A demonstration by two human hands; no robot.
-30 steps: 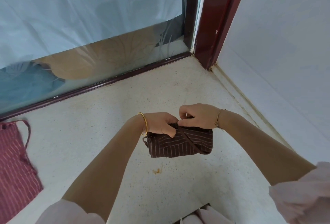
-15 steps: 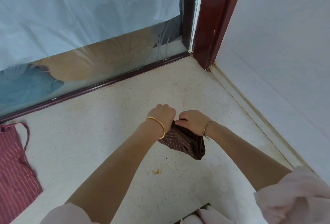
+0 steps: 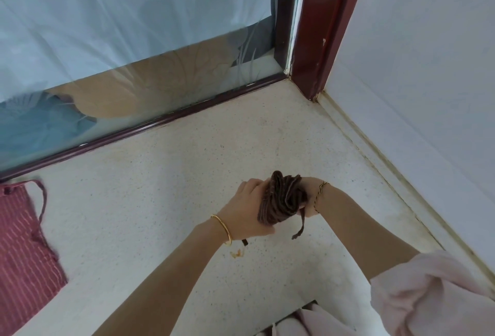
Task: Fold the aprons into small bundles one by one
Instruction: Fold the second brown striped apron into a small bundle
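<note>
A dark brown striped apron (image 3: 284, 197) is folded into a small thick bundle, held on edge above the speckled counter (image 3: 160, 188). My left hand (image 3: 247, 208) grips its left side, with a gold bangle on that wrist. My right hand (image 3: 312, 196) holds the right side, mostly hidden behind the cloth. One brown strap end (image 3: 299, 224) dangles below the bundle. A second apron, red with pale stripes (image 3: 22, 250), lies flat at the left edge of the counter.
A glass panel with a dark red frame (image 3: 150, 124) runs along the back. A red post (image 3: 324, 27) stands in the corner and a white wall (image 3: 428, 81) closes the right side. A small orange scrap (image 3: 237, 254) lies on the counter.
The bundle has been turned from flat and wide to on edge, its folded layers facing up. Both hands shifted right, and a strap end now hangs free.
</note>
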